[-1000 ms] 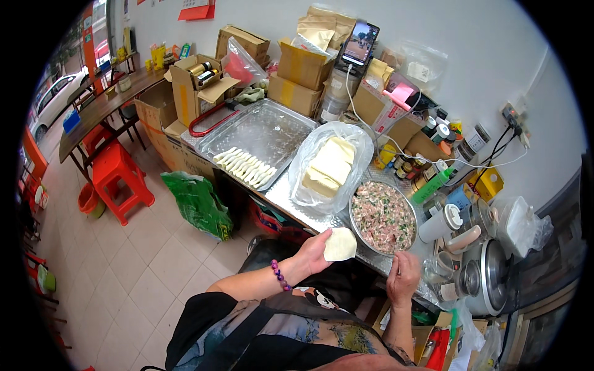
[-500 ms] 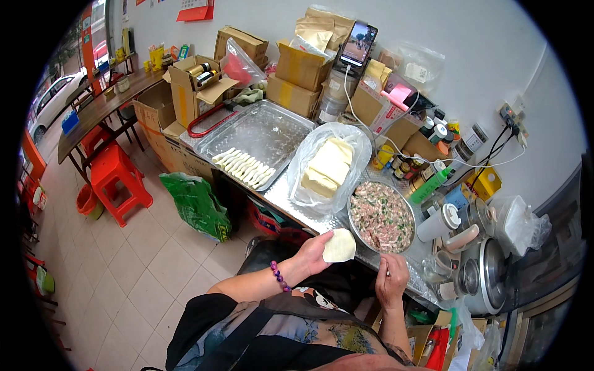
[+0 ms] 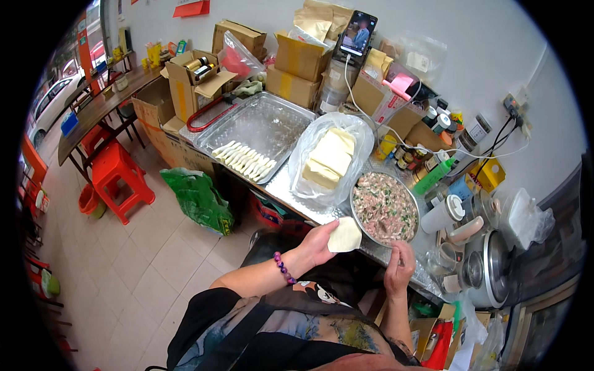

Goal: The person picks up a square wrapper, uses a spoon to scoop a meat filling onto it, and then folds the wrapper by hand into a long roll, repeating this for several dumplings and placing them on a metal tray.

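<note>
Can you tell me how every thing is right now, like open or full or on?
Left hand: gripping a dough sheet
Right hand: fingers curled; grip unclear
Metal bowl: filled with meat mix
Metal tray: partly covered by a dough row
Clear bag: open, stacked sheets inside
Phone: screen lit
Bottle box: flaps open
White cup: lid on

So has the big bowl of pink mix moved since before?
No, the bowl looks unshifted on the table; its gap to the white cup matches.

L hand [image 3: 318, 245] fwd, thumb [image 3: 330, 227] uppermost; R hand [image 3: 400, 267] apart, fingers [image 3: 405, 252] curled in.
</note>
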A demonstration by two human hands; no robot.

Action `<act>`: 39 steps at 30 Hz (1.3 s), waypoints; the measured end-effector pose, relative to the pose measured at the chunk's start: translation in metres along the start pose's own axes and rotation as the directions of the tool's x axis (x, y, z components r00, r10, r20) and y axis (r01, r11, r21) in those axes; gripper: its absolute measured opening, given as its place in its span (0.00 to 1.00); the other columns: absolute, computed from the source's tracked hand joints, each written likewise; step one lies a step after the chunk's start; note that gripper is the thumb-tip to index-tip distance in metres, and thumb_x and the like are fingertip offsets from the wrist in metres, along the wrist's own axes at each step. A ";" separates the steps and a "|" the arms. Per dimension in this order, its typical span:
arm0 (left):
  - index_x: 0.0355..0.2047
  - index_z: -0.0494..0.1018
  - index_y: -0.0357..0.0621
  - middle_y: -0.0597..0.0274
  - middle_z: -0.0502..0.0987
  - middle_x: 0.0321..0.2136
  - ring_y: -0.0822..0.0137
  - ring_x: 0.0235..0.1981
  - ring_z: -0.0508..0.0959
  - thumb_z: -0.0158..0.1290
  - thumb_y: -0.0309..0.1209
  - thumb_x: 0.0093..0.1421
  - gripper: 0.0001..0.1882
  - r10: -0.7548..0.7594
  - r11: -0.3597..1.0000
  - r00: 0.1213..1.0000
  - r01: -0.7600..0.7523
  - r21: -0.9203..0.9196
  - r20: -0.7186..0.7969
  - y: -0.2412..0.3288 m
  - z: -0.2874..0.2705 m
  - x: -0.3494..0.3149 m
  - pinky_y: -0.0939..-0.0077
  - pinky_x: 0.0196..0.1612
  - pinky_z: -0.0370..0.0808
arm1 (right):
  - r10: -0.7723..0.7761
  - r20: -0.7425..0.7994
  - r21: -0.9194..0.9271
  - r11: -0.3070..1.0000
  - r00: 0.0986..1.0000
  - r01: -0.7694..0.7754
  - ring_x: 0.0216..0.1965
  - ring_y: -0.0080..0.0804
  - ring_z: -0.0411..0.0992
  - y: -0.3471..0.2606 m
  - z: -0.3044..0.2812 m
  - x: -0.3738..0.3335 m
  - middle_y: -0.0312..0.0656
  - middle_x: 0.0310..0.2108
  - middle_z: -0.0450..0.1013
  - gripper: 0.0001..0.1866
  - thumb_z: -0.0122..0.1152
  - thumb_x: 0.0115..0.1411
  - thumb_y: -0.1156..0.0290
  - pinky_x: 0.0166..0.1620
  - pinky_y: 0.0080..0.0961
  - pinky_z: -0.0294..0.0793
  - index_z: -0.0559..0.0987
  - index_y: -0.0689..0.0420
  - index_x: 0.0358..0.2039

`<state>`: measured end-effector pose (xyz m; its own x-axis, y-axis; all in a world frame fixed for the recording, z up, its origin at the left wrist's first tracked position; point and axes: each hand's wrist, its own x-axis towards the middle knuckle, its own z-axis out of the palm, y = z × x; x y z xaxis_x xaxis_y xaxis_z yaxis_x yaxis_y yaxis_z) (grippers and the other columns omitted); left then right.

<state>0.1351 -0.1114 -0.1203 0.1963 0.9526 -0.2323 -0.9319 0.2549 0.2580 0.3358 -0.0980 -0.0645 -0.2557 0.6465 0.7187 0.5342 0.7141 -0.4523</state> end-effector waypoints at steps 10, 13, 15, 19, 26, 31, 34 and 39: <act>0.50 0.63 0.39 0.56 0.70 0.47 0.59 0.48 0.72 0.31 0.38 0.66 0.20 0.096 0.992 0.976 -0.109 -0.056 -0.197 -0.002 0.005 0.004 0.63 0.52 0.68 | -0.058 0.021 -0.150 0.987 0.998 0.060 0.34 0.46 0.70 0.004 0.005 -0.010 0.50 0.32 0.71 0.07 0.53 0.52 0.82 0.39 0.33 0.69 0.75 0.64 0.34; 0.51 0.63 0.38 0.55 0.70 0.47 0.59 0.48 0.71 0.31 0.38 0.66 0.21 0.071 0.994 0.981 -0.085 -0.073 -0.179 -0.003 0.008 0.002 0.62 0.52 0.68 | -0.018 0.048 -0.079 0.997 0.999 0.021 0.34 0.45 0.70 -0.002 0.008 -0.012 0.50 0.32 0.71 0.07 0.53 0.52 0.82 0.39 0.33 0.69 0.75 0.65 0.33; 0.51 0.62 0.38 0.55 0.70 0.47 0.59 0.48 0.71 0.31 0.38 0.66 0.21 0.036 0.996 0.988 -0.048 -0.075 -0.153 -0.004 0.013 0.000 0.62 0.52 0.68 | 0.010 0.031 -0.044 0.999 0.999 -0.009 0.34 0.45 0.70 -0.002 0.009 -0.014 0.50 0.32 0.72 0.06 0.52 0.53 0.82 0.39 0.32 0.69 0.75 0.65 0.33; 0.52 0.61 0.36 0.53 0.68 0.50 0.57 0.50 0.70 0.31 0.38 0.66 0.22 0.011 0.998 0.998 -0.016 -0.060 -0.068 -0.007 0.009 0.006 0.61 0.55 0.65 | 0.120 -0.001 0.029 0.992 0.993 -0.120 0.35 0.43 0.71 0.001 0.010 -0.015 0.49 0.32 0.72 0.06 0.50 0.55 0.81 0.41 0.29 0.69 0.75 0.65 0.33; 0.53 0.60 0.35 0.53 0.68 0.50 0.57 0.51 0.69 0.31 0.38 0.66 0.22 -0.048 0.998 0.995 0.043 -0.050 -0.090 -0.007 0.022 -0.006 0.61 0.55 0.65 | 0.256 0.046 0.215 0.941 0.966 -0.260 0.35 0.36 0.71 0.002 0.017 -0.018 0.46 0.32 0.72 0.07 0.49 0.58 0.77 0.41 0.26 0.68 0.76 0.65 0.33; 0.53 0.59 0.35 0.52 0.68 0.50 0.57 0.50 0.70 0.30 0.38 0.66 0.22 -0.061 0.997 0.996 0.057 -0.046 -0.069 -0.007 0.024 -0.005 0.60 0.54 0.66 | 0.441 0.092 0.486 0.762 0.893 -0.427 0.35 0.31 0.69 0.006 0.017 -0.018 0.44 0.33 0.72 0.09 0.48 0.59 0.75 0.41 0.22 0.68 0.75 0.66 0.34; 0.55 0.56 0.35 0.51 0.65 0.52 0.56 0.54 0.66 0.29 0.38 0.66 0.23 -0.077 0.997 0.997 0.077 -0.022 0.005 -0.006 0.022 -0.003 0.60 0.57 0.62 | 0.428 0.106 0.513 0.750 0.898 -0.418 0.35 0.30 0.69 0.002 0.017 -0.016 0.45 0.34 0.72 0.08 0.48 0.60 0.75 0.41 0.23 0.68 0.76 0.65 0.34; 0.53 0.58 0.34 0.51 0.67 0.49 0.57 0.52 0.68 0.28 0.37 0.66 0.22 -0.075 0.994 0.993 0.081 -0.069 0.086 -0.002 0.029 -0.009 0.60 0.56 0.63 | 0.120 0.062 0.291 0.947 0.991 -0.133 0.36 0.38 0.71 0.004 0.021 -0.022 0.47 0.35 0.72 0.08 0.51 0.58 0.76 0.41 0.26 0.69 0.75 0.63 0.35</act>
<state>0.1440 -0.1152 -0.0912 0.2911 0.9416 -0.1695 -0.9318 0.3192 0.1730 0.3267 -0.1035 -0.0930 -0.2393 0.7433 0.6247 0.3054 0.6684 -0.6782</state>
